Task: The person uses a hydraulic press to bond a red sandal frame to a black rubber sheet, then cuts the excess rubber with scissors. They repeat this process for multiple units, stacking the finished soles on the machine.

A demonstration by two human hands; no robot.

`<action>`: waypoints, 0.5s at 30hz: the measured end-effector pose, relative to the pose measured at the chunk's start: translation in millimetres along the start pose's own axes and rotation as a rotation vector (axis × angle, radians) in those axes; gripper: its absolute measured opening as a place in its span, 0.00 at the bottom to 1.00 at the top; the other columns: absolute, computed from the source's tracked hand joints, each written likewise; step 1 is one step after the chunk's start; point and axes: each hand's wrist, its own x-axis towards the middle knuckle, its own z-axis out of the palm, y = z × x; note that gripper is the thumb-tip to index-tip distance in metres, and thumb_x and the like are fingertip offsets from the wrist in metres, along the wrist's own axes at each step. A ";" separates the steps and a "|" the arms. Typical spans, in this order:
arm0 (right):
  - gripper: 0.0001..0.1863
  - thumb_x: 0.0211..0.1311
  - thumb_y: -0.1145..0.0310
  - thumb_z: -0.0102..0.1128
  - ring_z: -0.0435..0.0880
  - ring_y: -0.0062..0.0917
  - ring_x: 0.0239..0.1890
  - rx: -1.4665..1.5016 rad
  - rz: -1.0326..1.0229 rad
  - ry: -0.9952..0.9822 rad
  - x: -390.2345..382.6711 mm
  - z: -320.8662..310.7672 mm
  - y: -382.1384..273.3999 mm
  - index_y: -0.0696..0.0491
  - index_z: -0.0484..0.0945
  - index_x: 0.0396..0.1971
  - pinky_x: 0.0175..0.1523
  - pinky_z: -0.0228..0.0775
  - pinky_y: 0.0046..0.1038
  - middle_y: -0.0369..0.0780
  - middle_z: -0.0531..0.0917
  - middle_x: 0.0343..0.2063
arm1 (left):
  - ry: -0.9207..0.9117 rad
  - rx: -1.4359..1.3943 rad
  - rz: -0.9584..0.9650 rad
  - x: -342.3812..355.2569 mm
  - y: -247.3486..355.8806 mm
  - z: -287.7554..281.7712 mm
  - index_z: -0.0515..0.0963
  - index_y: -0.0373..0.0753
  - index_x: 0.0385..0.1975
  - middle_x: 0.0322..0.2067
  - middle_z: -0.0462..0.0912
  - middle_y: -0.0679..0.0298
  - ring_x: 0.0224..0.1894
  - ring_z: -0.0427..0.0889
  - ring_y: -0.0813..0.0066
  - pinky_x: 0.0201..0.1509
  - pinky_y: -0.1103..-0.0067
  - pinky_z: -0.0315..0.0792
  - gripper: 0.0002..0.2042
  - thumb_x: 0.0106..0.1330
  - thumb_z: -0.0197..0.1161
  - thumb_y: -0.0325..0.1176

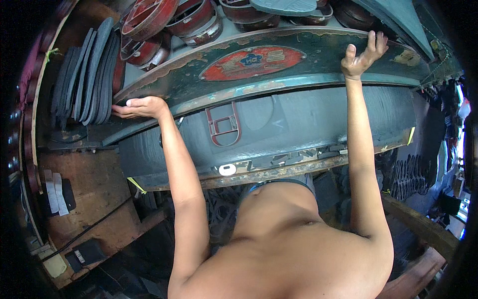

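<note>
looked mid-run, my read. grey sheet [318,114] was lying flat under the front of the green press beam [328,55]. red cutting die [222,133] sat on the sheet, left of centre, with a faint curved outline [272,112] just to its right. couldn't tell if that was a cut-through or only an impression.

done, probably: grey sole-shaped pieces [92,74] stood stacked on edge at the left end; offcuts [284,159] lay along the front edge beside a white case [227,169]. left: most of the sheet showed no cutouts, so a fair bit of material remained. nothing showed a finished cut under the die.

left hand [142,107]: empty, fingers straight and close together, at the beam's left end near the stack. right hand [366,55]: empty, fingers slightly apart, up at the beam's right end; contact pressure unclear.
</note>
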 end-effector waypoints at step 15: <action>0.33 0.70 0.41 0.46 0.62 0.45 0.72 -0.063 -0.015 0.000 4.9 1.7 -0.6 0.43 0.67 0.68 0.76 0.41 0.54 0.43 0.67 0.66 | -0.332 -0.066 0.207 -0.3 52.6 -73.4 0.71 0.25 0.58 0.67 0.62 0.40 0.72 0.59 0.45 0.74 0.53 0.53 0.19 0.75 0.42 0.29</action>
